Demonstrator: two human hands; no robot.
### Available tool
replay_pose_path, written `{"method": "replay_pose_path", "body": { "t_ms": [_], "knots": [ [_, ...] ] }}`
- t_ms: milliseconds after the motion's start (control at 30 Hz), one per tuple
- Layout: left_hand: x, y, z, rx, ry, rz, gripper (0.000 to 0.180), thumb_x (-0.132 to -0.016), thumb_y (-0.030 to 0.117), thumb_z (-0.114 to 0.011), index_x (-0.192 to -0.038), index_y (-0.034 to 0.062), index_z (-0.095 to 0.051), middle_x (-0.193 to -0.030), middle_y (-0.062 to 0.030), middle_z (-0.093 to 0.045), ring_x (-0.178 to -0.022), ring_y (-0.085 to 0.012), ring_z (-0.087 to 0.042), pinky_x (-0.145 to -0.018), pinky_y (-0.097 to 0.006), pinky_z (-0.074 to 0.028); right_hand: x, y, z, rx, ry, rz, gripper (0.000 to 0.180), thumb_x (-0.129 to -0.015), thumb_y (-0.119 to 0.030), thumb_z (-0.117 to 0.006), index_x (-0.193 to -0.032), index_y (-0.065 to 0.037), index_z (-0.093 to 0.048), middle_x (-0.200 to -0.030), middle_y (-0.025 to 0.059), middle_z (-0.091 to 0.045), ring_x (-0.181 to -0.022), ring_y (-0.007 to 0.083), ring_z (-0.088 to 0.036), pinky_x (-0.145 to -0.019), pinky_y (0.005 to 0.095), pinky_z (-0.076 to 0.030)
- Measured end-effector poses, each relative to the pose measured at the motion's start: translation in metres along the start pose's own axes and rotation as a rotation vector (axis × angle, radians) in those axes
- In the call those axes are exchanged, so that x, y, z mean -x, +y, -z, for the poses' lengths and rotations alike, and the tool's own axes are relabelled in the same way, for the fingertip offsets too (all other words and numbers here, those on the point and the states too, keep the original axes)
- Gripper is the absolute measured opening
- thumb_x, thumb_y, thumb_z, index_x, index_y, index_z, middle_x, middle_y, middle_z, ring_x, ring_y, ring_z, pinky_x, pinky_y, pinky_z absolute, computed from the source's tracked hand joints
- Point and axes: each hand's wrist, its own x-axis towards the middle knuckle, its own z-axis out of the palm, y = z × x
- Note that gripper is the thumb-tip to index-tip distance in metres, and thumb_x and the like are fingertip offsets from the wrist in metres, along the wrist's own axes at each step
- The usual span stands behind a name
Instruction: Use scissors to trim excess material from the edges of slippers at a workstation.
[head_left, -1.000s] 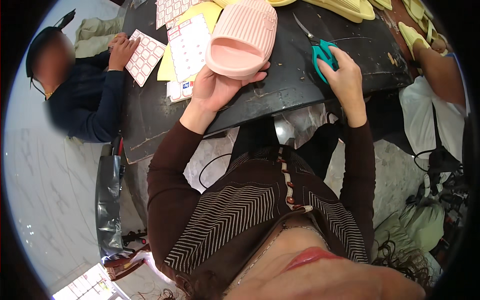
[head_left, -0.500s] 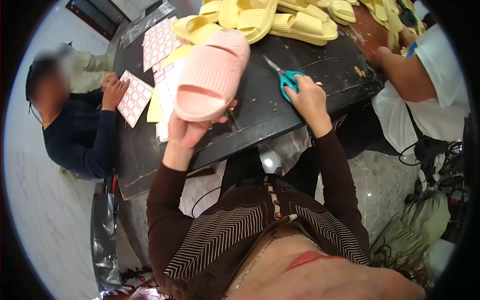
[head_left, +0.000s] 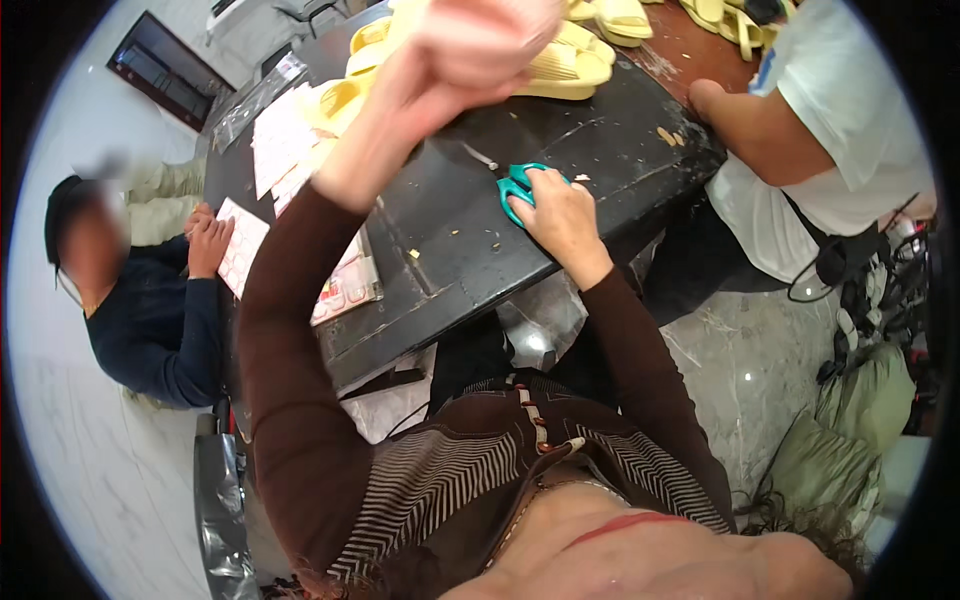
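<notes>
Raised over the far side of the table, my left hand (head_left: 430,95) is closed round a pink slide slipper (head_left: 490,40), which the top of the picture partly cuts off. My right hand (head_left: 562,222) grips the teal handles of a pair of scissors (head_left: 512,200) low over the black table (head_left: 450,280). The scissor blades point away to the far left. Behind the pink slipper lie several yellow slide slippers (head_left: 572,68), some hidden by my left hand and the slipper.
Pink-and-white printed sheets (head_left: 282,140) lie at the table's left, with another stack (head_left: 350,285) near the front edge. At the left, a person in dark clothes (head_left: 165,320) holds a sheet (head_left: 240,245). A person in a white shirt (head_left: 840,120) works at the right.
My left hand has lifted the pink slipper up and away to the far side. My right hand, still on the scissors, sits further left in the picture; the whole view has shifted too.
</notes>
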Motion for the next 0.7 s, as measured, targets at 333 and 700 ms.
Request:
{"method": "replay_pose_path", "body": {
  "t_ms": [333, 700],
  "knots": [
    [-0.230, -0.033, -0.033, -1.162, 0.189, -1.035, 0.041, -0.099, 0.029, -0.043, -0.129, 0.0021, -0.050, -0.114, -0.0194, -0.061, -0.088, -0.0254, -0.066, -0.067, -0.038, -0.054, -0.009, -0.026, -0.008, -0.057, 0.047, 0.049, 0.035, -0.079, -0.029, -0.072, -0.104, -0.006, -0.064, -0.096, 0.0131, -0.067, -0.082, 0.0330, -0.065, -0.071, 0.0409, -0.052],
    [-0.018, 0.071, 0.215, -1.184, 0.856, -0.455, 0.050, -0.087, 0.029, -0.066, -0.124, -0.0022, -0.052, -0.108, -0.0219, -0.062, -0.086, -0.0295, -0.063, -0.069, -0.037, -0.051, -0.005, -0.002, 0.003, -0.017, 0.014, -0.022, 0.031, -0.079, -0.032, -0.073, -0.093, -0.006, -0.062, -0.085, 0.0120, -0.065, -0.073, 0.0322, -0.064, -0.066, 0.0408, -0.050]
  ]
}}
